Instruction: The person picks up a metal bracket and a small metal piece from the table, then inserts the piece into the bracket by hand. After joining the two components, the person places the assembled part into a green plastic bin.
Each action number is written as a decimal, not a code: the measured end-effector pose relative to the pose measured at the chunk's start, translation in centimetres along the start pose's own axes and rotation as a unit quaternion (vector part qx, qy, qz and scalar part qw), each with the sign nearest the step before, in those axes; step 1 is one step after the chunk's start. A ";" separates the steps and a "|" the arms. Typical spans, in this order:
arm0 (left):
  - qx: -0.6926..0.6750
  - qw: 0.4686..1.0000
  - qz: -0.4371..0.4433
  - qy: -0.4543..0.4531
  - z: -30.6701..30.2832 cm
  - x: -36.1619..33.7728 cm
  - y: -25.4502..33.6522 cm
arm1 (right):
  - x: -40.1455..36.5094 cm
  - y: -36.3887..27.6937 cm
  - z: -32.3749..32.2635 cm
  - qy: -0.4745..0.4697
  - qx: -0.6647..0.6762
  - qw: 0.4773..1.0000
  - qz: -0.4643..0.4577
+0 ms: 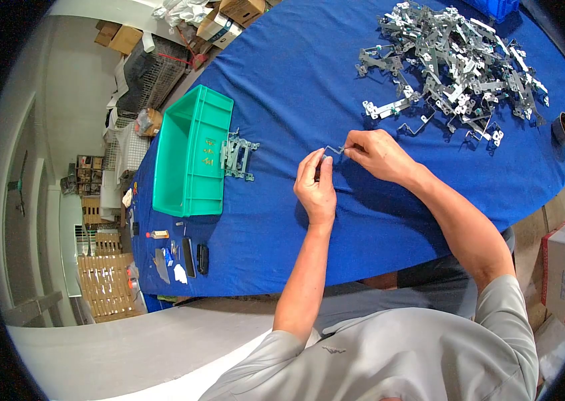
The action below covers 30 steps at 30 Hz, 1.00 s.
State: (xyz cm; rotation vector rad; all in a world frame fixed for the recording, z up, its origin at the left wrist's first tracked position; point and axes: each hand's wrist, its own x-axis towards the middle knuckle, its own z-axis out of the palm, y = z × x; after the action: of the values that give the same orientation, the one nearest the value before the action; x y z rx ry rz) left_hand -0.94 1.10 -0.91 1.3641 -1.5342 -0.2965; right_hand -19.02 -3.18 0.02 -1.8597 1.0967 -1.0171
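Both hands pinch a small metal bracket [334,150] just above the blue-covered bench [282,87]: the left hand [316,187] grips its near end and the right hand [379,155] its far end. A heap of brackets [453,63] lies beyond the right hand, and a green bin [192,154] stands well to the left.

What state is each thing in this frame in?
Small bent silver metal bracket: pinched between left hand and right hand.
Green rectangular plastic bin: upright, open, empty.
Heap of silver metal brackets: loose, tangled on blue cloth.
Small stack of metal brackets: lying beside the bin.
Brown tape roll: lying flat.
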 end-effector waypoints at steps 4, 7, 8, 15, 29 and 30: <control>-0.005 1.000 -0.019 -0.010 -0.1 0.0 0.4 | 0.1 0.4 0.2 -0.009 0.025 0.999 0.021; -0.010 1.000 -0.022 -0.009 -0.1 0.0 0.3 | 0.0 0.4 0.3 0.002 0.040 0.999 0.019; -0.014 0.999 -0.027 -0.008 -0.1 0.0 0.3 | 0.0 0.4 0.3 0.008 0.042 0.999 0.014; -0.002 1.000 -0.019 -0.007 0.1 -0.2 -1.7 | 0.0 0.4 0.2 0.006 0.044 0.999 0.002; 0.060 0.994 0.082 -0.035 0.1 0.1 0.1 | 0.3 1.1 0.2 -0.018 0.000 1.000 -0.012; 0.062 0.993 0.086 -0.042 0.0 0.1 0.1 | 0.3 1.0 0.3 0.018 0.011 0.999 -0.032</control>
State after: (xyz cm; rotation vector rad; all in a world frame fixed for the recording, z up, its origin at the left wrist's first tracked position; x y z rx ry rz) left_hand -1.01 1.06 -0.84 1.3191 -1.7529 -0.1554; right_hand -18.99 -3.82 -0.92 -1.8762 1.0478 -1.0981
